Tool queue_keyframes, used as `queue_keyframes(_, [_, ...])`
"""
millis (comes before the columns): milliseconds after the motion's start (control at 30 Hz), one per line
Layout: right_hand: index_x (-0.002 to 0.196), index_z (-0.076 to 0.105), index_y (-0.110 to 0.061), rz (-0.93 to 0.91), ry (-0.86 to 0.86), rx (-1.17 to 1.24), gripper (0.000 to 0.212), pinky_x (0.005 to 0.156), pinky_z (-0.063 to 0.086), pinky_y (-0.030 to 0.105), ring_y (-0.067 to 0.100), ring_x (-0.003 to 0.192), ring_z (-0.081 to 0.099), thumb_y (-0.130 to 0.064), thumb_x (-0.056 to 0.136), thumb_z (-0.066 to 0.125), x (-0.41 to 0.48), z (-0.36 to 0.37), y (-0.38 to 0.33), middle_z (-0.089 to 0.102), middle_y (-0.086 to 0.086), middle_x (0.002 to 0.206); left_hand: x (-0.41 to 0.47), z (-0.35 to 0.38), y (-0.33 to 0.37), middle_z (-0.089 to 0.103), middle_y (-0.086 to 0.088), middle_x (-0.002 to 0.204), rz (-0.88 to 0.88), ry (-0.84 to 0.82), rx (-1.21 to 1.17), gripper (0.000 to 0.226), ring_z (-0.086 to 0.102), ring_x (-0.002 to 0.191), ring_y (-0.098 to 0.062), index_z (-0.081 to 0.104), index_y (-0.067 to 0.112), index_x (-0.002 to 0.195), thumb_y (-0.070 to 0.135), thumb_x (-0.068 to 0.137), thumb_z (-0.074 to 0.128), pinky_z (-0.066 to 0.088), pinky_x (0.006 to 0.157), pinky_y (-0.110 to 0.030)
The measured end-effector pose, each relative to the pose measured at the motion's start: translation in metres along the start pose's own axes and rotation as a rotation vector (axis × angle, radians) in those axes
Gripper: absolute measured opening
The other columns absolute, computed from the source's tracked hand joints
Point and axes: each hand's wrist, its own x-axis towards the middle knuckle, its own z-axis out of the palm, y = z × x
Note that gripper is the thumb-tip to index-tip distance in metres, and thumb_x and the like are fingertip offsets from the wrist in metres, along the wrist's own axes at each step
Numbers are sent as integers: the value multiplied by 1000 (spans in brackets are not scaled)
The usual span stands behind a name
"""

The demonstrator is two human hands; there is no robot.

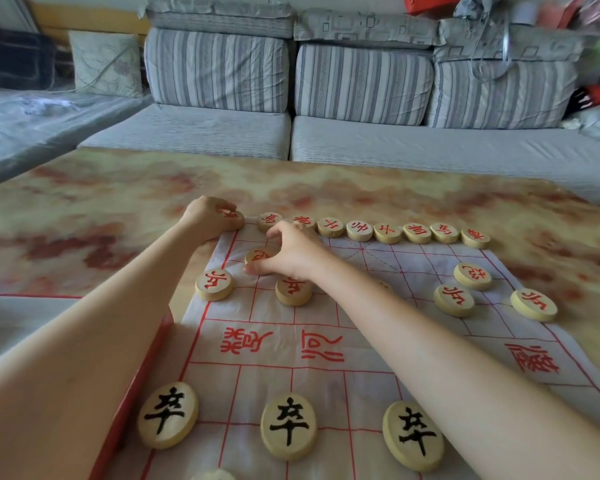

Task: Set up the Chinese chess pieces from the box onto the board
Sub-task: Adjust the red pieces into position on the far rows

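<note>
Beyond the marbled yellow-and-rust tabletop [118, 188] stands a grey striped sofa [361, 84] with three upright back cushions, well apart from the play. A red box edge [136, 389] lies along the left side of the white cloth board printed with a red grid [326, 341], partly under the left forearm. The right forearm crosses the board diagonally and hides part of the middle files.

Along the far edge sits a row of round pale wooden discs with red characters [361, 230]; nine can be made out, the leftmost under a hand. Nearer, two red-marked discs stand in the second row and four more are visible in the third. Three pale wooden discs with black characters [288, 426] lie in the near row, flat and face up.

The left hand [210, 216] rests curled over the far-left corner disc [231, 218], fingers closed on it. The right hand [288, 251] pinches the left second-row disc [258, 255] between thumb and fingertips, on the board.
</note>
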Motion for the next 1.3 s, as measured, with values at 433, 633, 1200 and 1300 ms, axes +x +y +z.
queue_keyframes(433, [134, 47, -15, 13, -81, 27, 73, 98, 43, 32, 22, 125, 47, -30, 70, 79, -5, -4, -2, 48, 5, 138, 5, 0, -12, 56, -10, 126, -13, 28, -68, 69, 57, 109, -28, 50, 11, 127, 27, 67, 80, 47, 79, -34])
queue_keyframes(633, [128, 52, -16, 7, -37, 45, 66, 97, 47, 36, 22, 120, 49, -29, 70, 80, -7, -1, 1, 51, 5, 132, 4, 7, -8, 63, -10, 114, 8, 79, -16, 52, 59, 103, -28, 63, 10, 112, 26, 66, 80, 44, 77, -29])
queue_keyframes(1200, [120, 54, -18, -10, 28, 28, 62, 87, 48, 36, 23, 111, 53, -37, 68, 80, -6, 8, 6, 54, 3, 123, -2, 12, -11, 63, -11, 117, 30, 103, -48, 52, 56, 108, -26, 62, 12, 116, 24, 68, 78, 41, 87, -29])
queue_keyframes(1300, [120, 55, -18, -10, 28, 30, 61, 87, 49, 37, 24, 110, 54, -37, 68, 80, -6, 8, 6, 55, 3, 121, -3, 12, -11, 63, -11, 117, 30, 101, -51, 52, 56, 108, -26, 61, 12, 116, 23, 69, 78, 41, 86, -28])
